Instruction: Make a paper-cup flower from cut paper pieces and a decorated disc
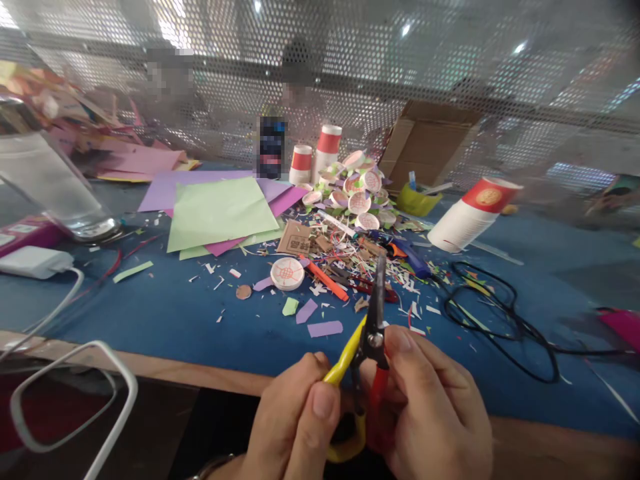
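Note:
My right hand (430, 407) is wrapped round a pair of scissors (375, 333) with dark blades, a red handle and a yellow one. The blades point up and away over the table. Pinched between the thumb and fingers of my left hand (300, 413) is a thin, glossy yellow strip (345, 360); its upper end meets the scissors near the pivot. My fingers partly hide the handles. Beyond the hands lie purple paper scraps (325, 329), a small round paper cup base (287, 273) with red lines on it, and an orange cutter-like tool (327, 279).
Behind the scraps rises a heap of cup bases (359, 202). Stacked paper cups (470, 213) lean at the right, near a coiled black cable (505, 320). Coloured sheets (220, 210), a glass of water (75, 187) and a white charger (35, 261) occupy the left.

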Available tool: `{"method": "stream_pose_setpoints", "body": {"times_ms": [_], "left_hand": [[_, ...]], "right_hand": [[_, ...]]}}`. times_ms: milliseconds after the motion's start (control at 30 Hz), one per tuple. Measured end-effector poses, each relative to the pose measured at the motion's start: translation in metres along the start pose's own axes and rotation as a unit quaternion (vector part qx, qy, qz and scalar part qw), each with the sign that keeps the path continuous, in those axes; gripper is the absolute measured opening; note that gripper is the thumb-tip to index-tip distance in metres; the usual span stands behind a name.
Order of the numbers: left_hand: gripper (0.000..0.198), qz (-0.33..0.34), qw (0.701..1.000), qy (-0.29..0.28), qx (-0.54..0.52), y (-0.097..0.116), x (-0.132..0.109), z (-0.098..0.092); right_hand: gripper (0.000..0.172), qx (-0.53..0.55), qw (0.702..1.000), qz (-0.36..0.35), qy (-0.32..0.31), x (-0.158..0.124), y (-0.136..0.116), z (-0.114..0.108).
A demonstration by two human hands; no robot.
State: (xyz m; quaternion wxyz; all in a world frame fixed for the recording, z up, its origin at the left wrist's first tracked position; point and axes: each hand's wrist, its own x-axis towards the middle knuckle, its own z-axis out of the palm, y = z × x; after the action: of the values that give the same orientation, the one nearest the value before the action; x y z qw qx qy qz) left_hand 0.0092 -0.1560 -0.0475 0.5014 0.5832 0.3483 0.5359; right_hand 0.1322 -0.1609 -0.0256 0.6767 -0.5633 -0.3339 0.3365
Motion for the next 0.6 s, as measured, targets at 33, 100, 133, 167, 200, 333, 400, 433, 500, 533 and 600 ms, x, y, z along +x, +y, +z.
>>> {"method": "stream_pose_setpoints", "body": {"times_ms": [33,100,133,167,200,333,400,433,500,533,600], "left_hand": [[0.041,0.019,1.0,-0.009,0.014,0.004,0.004,-0.001],[0.04,0.055,0.996,-0.059,0.025,0.014,0.018,-0.006],[0.04,0.06,0.994,-0.089,0.029,0.02,0.026,-0.009],[0.04,0.048,0.992,-0.112,0.041,0.025,0.034,-0.012],[0.04,0.03,0.989,-0.134,0.062,0.03,0.041,-0.015],[0.038,0.072,0.976,-0.148,0.143,0.034,0.052,-0.015],[0.035,0.125,0.973,-0.107,0.159,0.026,0.044,-0.01],[0.035,0.128,0.976,-0.074,0.159,0.019,0.037,-0.008],[0.036,0.091,0.982,0.009,0.167,0.003,0.021,-0.003],[0.036,0.067,0.982,0.04,0.169,-0.006,0.012,-0.001],[0.036,0.033,0.983,0.084,0.161,-0.021,-0.003,0.003]], "right_hand": [[0.048,0.002,1.0,0.009,-0.001,0.003,-0.001,-0.002],[0.046,0.017,0.999,0.031,-0.005,0.01,-0.004,-0.006],[0.045,0.029,0.999,0.042,-0.006,0.013,-0.005,-0.007],[0.043,0.042,0.998,0.051,-0.007,0.017,-0.006,-0.008],[0.041,0.052,0.997,0.059,-0.01,0.02,-0.007,-0.008],[0.042,0.056,0.997,0.056,-0.001,0.022,-0.007,-0.004],[0.045,0.052,0.998,0.041,0.013,0.019,-0.003,0.0],[0.046,0.055,0.998,0.035,0.019,0.017,-0.001,0.002],[0.047,0.066,0.997,0.034,0.018,0.014,0.004,0.005],[0.047,0.073,0.997,0.039,0.014,0.013,0.005,0.006],[0.048,0.079,0.996,0.046,0.009,0.013,0.007,0.007]]}}
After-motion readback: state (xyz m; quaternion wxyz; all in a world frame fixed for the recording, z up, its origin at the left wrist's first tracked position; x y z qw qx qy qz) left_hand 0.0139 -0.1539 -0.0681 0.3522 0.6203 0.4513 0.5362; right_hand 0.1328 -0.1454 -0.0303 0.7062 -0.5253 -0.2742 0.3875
